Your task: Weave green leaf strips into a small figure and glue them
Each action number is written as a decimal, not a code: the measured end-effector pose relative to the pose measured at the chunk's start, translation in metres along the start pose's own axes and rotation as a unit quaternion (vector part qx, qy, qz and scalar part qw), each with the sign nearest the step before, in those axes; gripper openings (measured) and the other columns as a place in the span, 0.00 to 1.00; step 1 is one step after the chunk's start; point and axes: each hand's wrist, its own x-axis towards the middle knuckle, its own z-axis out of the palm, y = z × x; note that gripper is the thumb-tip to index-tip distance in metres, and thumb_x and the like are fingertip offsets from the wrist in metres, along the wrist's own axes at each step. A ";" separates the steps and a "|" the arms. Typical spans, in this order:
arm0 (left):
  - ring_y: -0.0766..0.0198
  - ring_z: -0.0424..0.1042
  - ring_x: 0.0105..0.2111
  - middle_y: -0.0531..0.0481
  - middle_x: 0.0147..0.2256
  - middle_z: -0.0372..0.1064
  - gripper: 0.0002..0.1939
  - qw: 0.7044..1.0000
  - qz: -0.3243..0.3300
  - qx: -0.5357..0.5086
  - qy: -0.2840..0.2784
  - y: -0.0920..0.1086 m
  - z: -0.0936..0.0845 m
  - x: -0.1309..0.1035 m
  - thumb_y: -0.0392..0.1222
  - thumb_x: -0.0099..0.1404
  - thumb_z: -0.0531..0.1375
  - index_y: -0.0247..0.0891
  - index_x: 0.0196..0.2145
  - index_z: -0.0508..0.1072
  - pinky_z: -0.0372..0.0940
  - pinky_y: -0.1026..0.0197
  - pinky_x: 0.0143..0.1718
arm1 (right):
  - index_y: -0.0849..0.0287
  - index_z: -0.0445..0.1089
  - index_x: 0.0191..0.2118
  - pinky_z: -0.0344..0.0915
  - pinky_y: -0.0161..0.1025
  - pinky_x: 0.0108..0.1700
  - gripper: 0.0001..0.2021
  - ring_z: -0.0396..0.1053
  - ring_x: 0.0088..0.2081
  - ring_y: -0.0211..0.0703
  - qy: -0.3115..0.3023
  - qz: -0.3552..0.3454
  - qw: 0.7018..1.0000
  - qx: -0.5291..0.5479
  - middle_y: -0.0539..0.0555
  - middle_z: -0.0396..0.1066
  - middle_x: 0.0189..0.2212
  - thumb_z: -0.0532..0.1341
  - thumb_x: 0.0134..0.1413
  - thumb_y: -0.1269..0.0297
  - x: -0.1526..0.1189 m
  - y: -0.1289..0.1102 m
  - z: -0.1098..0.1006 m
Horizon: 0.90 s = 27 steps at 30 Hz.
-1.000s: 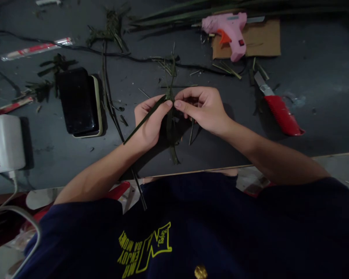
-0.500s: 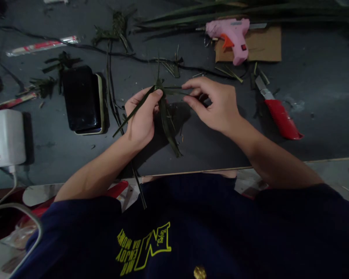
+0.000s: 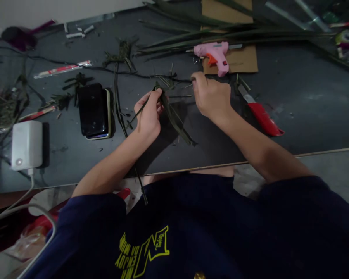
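Pinched between thumb and fingers of my left hand [image 3: 149,112] is a green leaf piece [image 3: 176,120], with long strips hanging down to the right and one to the left. My right hand [image 3: 209,93] is to its right, fingers curled and closed, just below the pink glue gun [image 3: 213,54]. Whatever its fingertips hold, if anything, is hidden. A thin strip points from the leaf piece toward my right hand. Leaf scraps [image 3: 167,81] lie on the dark table just beyond my left hand.
A red-handled knife [image 3: 264,118] lies at right. Long leaves [image 3: 180,40] and cardboard [image 3: 244,60] are at the back. A black phone [image 3: 93,110] and white power adapter [image 3: 27,145] sit at left, near a woven leaf piece [image 3: 123,52] and a black cable [image 3: 104,69].
My right hand has moved away from the leaf strips and its fingers have closed. The hanging strips now slant further right. The view has shifted, showing more of the table's far side.
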 end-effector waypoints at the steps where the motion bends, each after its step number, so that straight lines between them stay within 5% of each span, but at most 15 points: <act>1: 0.69 0.75 0.27 0.54 0.25 0.72 0.09 1.000 0.002 -0.003 -0.017 0.000 0.005 -0.005 0.35 0.65 0.65 0.38 0.26 0.75 0.66 0.66 0.28 | 0.58 0.75 0.50 0.58 0.37 0.35 0.14 0.69 0.31 0.42 0.009 0.032 0.999 0.000 0.57 0.77 0.33 0.54 0.73 0.60 0.004 -0.004 0.002; 7: 0.74 0.72 0.27 0.53 0.30 0.75 0.05 0.993 0.017 -0.044 -0.104 -0.004 0.026 -0.024 0.31 0.68 0.64 0.34 0.33 0.78 0.67 0.65 0.32 | 0.57 0.75 0.37 0.70 0.47 0.49 0.21 0.77 0.45 0.54 -0.049 0.087 0.982 0.161 0.61 0.79 0.39 0.49 0.75 0.56 0.021 -0.032 0.012; 10: 0.76 0.70 0.28 0.54 0.30 0.75 0.05 0.994 0.027 -0.039 -0.094 -0.003 0.022 -0.019 0.30 0.69 0.64 0.34 0.34 0.78 0.65 0.65 0.33 | 0.57 0.72 0.52 0.70 0.41 0.51 0.16 0.78 0.48 0.47 -0.049 0.047 0.974 0.215 0.57 0.79 0.44 0.47 0.75 0.64 0.017 -0.036 0.014; 12: 0.75 0.71 0.28 0.54 0.29 0.75 0.07 0.996 0.026 -0.032 -0.076 -0.001 0.016 -0.013 0.30 0.69 0.64 0.35 0.32 0.77 0.65 0.66 0.30 | 0.57 0.64 0.63 0.70 0.42 0.53 0.18 0.78 0.49 0.49 -0.025 0.026 0.985 0.169 0.59 0.78 0.48 0.47 0.74 0.65 0.011 -0.032 0.012; 18: 0.75 0.62 0.19 0.53 0.22 0.70 0.15 1.000 -0.018 0.007 -0.022 0.005 0.001 0.006 0.29 0.67 0.61 0.34 0.22 0.74 0.58 0.70 0.19 | 0.58 0.62 0.68 0.64 0.52 0.64 0.24 0.67 0.63 0.57 0.037 -0.099 0.993 -0.047 0.62 0.70 0.61 0.47 0.71 0.65 0.010 -0.010 0.005; 23: 0.75 0.60 0.17 0.55 0.19 0.67 0.15 1.000 -0.005 0.020 -0.015 0.004 -0.001 0.009 0.28 0.62 0.64 0.36 0.19 0.71 0.55 0.72 0.16 | 0.57 0.61 0.69 0.68 0.54 0.54 0.27 0.74 0.51 0.55 0.019 -0.229 0.971 -0.060 0.61 0.76 0.51 0.46 0.74 0.51 0.014 -0.007 0.014; 27: 0.74 0.60 0.17 0.57 0.18 0.63 0.14 0.999 0.024 0.020 -0.033 -0.002 -0.006 0.009 0.30 0.58 0.67 0.38 0.18 0.70 0.57 0.72 0.17 | 0.51 0.74 0.57 0.67 0.53 0.52 0.28 0.74 0.44 0.49 0.007 -0.285 0.955 -0.085 0.55 0.80 0.42 0.37 0.77 0.56 0.013 -0.010 0.017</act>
